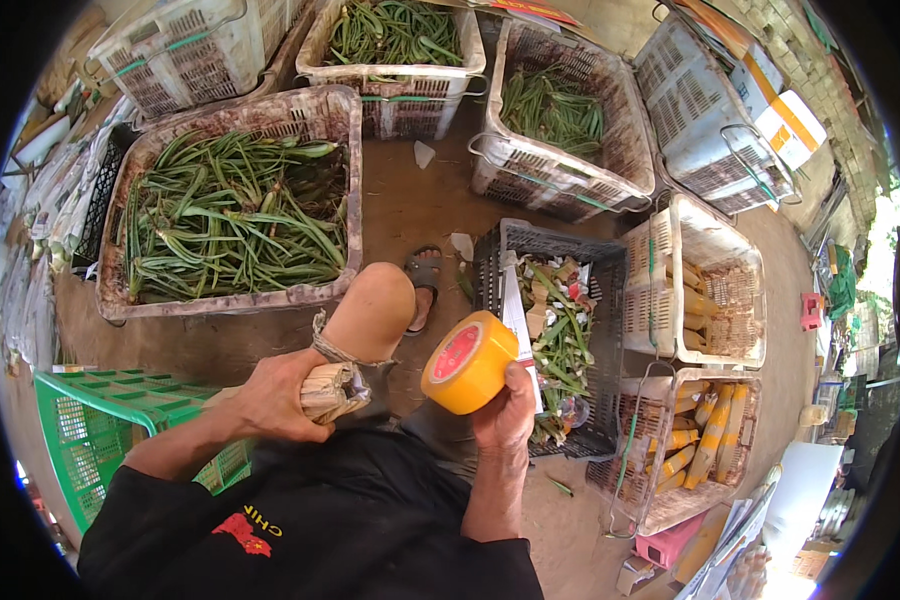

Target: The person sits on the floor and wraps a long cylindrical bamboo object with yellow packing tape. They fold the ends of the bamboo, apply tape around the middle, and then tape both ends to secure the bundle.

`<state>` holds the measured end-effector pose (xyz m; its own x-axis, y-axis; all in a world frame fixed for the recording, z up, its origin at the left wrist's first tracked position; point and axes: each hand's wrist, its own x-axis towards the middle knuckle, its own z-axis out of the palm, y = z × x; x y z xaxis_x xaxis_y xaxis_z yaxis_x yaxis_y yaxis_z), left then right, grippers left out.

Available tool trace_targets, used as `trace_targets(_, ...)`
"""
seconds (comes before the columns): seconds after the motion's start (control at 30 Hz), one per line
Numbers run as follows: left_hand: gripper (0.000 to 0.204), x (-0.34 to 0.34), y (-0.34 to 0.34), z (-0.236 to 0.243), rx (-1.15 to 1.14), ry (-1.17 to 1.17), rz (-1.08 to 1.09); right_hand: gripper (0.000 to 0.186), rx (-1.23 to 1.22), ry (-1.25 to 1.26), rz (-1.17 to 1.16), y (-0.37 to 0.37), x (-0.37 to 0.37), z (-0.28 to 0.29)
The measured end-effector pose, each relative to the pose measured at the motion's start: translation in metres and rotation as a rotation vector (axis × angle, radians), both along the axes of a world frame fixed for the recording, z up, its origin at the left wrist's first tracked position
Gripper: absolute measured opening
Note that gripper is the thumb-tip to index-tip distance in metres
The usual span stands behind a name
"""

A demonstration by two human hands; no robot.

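My left hand (288,397) is closed round a brown paper-wrapped bundle (332,392), whose crumpled open end points toward the middle, near my bent knee. Dry, twisted fibre strands (340,352) lie beside the bundle against the knee. In my right hand (505,412) is a thick roll of yellow tape (470,362), gripped at its lower right side. The roll's red and white label faces up and to the left. Roll and bundle are apart. What is inside the wrapping cannot be made out clearly.
Long green leafy stalks (235,215) fill a stained crate (345,110) at the left. A black crate (490,265) of trimmings stands right of my hand. Beyond it, a pale crate (660,500) holds yellow-taped paper bundles (715,430). A green plastic crate (80,400) stands near my left elbow.
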<state>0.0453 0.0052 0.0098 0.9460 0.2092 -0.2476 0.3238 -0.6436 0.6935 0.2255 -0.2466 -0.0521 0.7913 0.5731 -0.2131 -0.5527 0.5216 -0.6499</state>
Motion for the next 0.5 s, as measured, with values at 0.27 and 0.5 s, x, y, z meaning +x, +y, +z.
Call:
trace_targets(0.27,0.065,0.007,0.0,-0.018,-0.092,-0.026,0.014,0.031,-0.356,-0.02,0.088,0.045,0.011,-0.123)
trace_targets(0.5,0.068,0.019,0.003,-0.011,-0.089,0.037,-0.058,0.032,-0.448,-0.133,0.257,0.046,0.05,-0.039)
